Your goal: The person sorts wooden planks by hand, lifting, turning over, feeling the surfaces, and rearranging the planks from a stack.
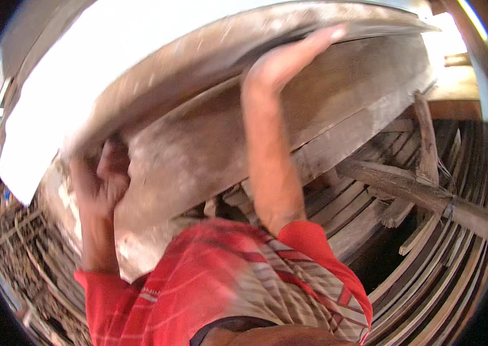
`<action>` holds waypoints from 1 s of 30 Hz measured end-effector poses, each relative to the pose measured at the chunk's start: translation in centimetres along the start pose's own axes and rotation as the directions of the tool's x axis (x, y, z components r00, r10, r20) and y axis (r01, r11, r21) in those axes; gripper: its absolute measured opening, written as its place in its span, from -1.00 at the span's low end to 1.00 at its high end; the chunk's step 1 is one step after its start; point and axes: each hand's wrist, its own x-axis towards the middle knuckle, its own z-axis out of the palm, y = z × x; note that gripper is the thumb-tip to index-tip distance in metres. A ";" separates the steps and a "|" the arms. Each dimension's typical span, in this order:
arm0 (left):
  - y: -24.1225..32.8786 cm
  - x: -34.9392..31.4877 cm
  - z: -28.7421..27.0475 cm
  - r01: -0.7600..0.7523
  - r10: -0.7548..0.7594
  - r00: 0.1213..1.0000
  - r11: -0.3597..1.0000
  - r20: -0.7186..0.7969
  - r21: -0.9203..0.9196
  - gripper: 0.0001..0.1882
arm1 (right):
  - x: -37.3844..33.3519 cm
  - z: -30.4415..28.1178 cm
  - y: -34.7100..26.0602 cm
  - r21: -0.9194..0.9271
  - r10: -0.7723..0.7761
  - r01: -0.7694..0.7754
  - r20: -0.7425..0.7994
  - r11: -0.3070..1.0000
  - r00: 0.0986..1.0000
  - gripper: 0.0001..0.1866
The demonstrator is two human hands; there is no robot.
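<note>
A large, worn brown board (151,72) with a thick edge, bent by the lens, crosses the upper view. Beyond its edge lies a glaring white surface (77,63). My left hand (111,176) is at the left part of this edge, its fingers curled against the underside and partly in shadow. Farther right, my right hand (290,60) reaches up to the same edge, bent at the wrist, with one digit stretched along the edge. Its other fingers are hidden or smeared by motion. Below the edge spreads a scuffed wooden panel (198,150).
On the right, a rough wooden beam (405,184) and an upright post (425,138) stand over slatted planks (428,288). A pile of sticks (42,254) lies at the lower left. Bright light comes in at the upper right.
</note>
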 end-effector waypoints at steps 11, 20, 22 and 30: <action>-5.3 10.1 -5.5 -0.194 0.152 0.673 -0.908 0.724 0.371 -0.35 | 0.0 0.6 7.7 -0.512 0.305 0.120 0.667 0.851 0.679 -0.22; -5.0 9.7 -8.1 -0.218 0.085 0.789 -0.887 0.608 0.407 -0.04 | -8.5 -11.1 6.0 -0.657 0.243 0.136 0.453 0.741 0.858 -0.29; -5.1 9.3 -8.0 -0.238 0.097 0.772 -0.873 0.628 0.427 -0.01 | -10.4 -14.7 5.1 -0.771 0.319 0.036 0.305 0.635 0.897 -0.30; -4.6 5.3 -10.3 -0.207 0.564 0.431 -0.698 0.704 0.686 -0.27 | -15.7 -26.2 4.5 -0.955 0.356 -0.104 0.001 0.276 0.934 -0.28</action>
